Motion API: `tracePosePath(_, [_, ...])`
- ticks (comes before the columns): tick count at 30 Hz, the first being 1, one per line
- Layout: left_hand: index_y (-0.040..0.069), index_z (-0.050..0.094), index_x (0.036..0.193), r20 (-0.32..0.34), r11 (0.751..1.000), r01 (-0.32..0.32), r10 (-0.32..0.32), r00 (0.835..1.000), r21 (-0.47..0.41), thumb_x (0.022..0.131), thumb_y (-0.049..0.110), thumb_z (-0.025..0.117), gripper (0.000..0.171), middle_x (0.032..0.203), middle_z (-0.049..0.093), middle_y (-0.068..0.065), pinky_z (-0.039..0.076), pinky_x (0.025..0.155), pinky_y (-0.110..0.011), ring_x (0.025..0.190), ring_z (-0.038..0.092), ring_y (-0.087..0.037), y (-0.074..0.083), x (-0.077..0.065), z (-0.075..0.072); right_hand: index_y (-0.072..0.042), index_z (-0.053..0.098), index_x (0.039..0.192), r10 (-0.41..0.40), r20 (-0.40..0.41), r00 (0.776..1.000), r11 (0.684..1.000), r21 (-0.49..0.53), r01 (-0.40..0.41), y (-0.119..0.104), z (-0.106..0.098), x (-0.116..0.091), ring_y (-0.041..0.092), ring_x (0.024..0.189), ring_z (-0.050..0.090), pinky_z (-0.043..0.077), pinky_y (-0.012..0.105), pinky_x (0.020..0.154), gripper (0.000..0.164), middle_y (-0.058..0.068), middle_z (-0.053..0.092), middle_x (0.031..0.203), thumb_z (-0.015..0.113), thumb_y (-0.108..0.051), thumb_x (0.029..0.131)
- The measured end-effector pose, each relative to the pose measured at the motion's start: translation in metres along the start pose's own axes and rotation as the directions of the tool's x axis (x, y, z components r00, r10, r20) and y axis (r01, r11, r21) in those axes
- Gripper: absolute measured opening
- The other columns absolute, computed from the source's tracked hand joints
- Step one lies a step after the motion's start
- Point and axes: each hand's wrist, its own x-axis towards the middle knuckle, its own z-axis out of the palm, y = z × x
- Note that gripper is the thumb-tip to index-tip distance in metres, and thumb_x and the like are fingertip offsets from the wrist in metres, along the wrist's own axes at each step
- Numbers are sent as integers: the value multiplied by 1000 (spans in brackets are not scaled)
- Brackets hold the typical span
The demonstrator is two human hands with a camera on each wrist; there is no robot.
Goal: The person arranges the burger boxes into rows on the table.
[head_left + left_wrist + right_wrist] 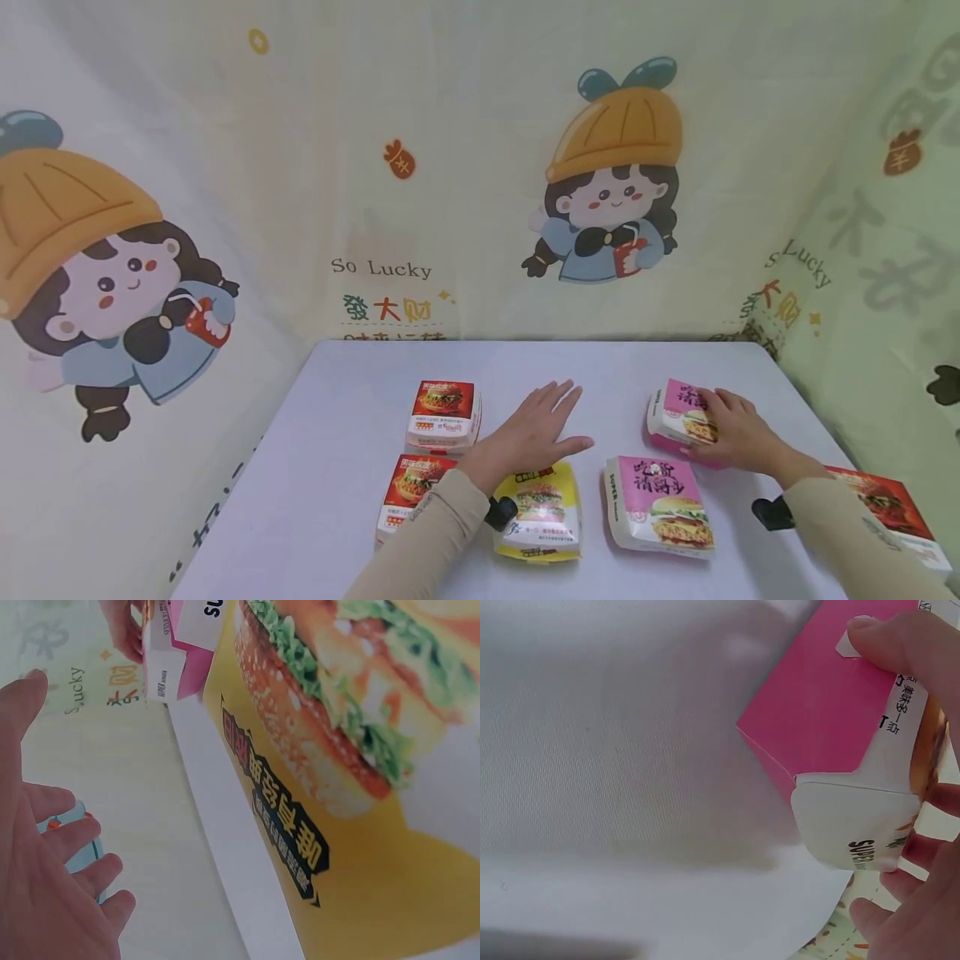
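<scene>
My right hand (738, 429) holds a pink-and-white burger box (678, 408) at the back right of the table. In the right wrist view the thumb (900, 637) presses by the white tab on its pink side, and the fingers reach over to the opposite side. My left hand (528, 437) is held out with straight, spread fingers and nothing in it, beyond a yellow burger box (540, 512). The left forearm passes over that box's left edge. A second pink burger box (660, 508) lies in front of the held one, to the right of the yellow box.
Two red-and-white burger boxes (444, 414) stand one in front of the other on the left, the nearer partly behind the left sleeve. Another red burger box (885, 508) sits at the right edge, partly covered by the right sleeve. A printed curtain (480, 167) hangs behind the white table (300, 500).
</scene>
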Motion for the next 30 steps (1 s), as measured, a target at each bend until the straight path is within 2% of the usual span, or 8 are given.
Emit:
tracePosePath(5, [19, 12, 161, -1, 1000, 7, -7, 1000, 6, 98, 62, 42, 81, 168, 12, 0, 15, 127, -41, 156, 12, -23, 2, 4, 3, 10, 30, 145, -2, -10, 1000, 1000, 0, 2, -2, 3, 1, 62, 124, 27, 33, 80, 96, 107, 41, 27, 141, 85, -40, 69])
tracePosePath(12, [18, 12, 161, -4, 999, -21, 21, 1000, 24, 99, 61, 41, 81, 168, 13, -2, 16, 127, -39, 155, 14, -25, 10, 14, 3, 12, 21, 150, -7, -6, 1000, 1000, 9, 7, -3, 8, 0, 64, 136, 12, 16, 79, 107, 115, 43, 16, 151, 85, -40, 70])
tracePosePath(15, [17, 11, 161, 2, 999, -20, 20, 1000, 26, 99, 62, 39, 81, 168, 13, -1, 15, 127, -39, 155, 13, -24, 13, 16, 3, 13, 18, 151, -32, -16, 999, 999, 2, 32, -2, 12, 1, 64, 137, 11, 14, 78, 108, 119, 43, 14, 151, 85, -42, 69])
tracePosePath(19, [18, 10, 161, 9, 1000, -9, 9, 1000, 28, 99, 62, 38, 81, 168, 12, 0, 14, 127, -38, 155, 13, -24, 16, 20, 5, 12, 15, 152, -47, -21, 999, 999, -15, 46, -2, 14, 1, 63, 137, 12, 14, 78, 109, 123, 42, 14, 152, 86, -43, 68])
tracePosePath(24, [18, 10, 161, 18, 999, 3, -4, 1000, 40, 99, 63, 38, 82, 168, 12, 1, 14, 127, -37, 156, 13, -23, 18, 22, 7, 10, 15, 152, -23, -10, 1000, 1000, -14, 23, -2, 13, 0, 62, 136, 14, 18, 78, 107, 119, 40, 16, 150, 87, -37, 70])
tracePosePath(30, [16, 9, 161, 18, 999, 5, -6, 1000, 52, 99, 63, 37, 82, 168, 10, 0, 14, 127, -37, 156, 12, -22, 18, 22, 5, 12, 15, 152, -15, -5, 1000, 999, 34, 15, -5, 11, 0, 60, 132, 18, 24, 78, 104, 116, 39, 17, 147, 85, -37, 74])
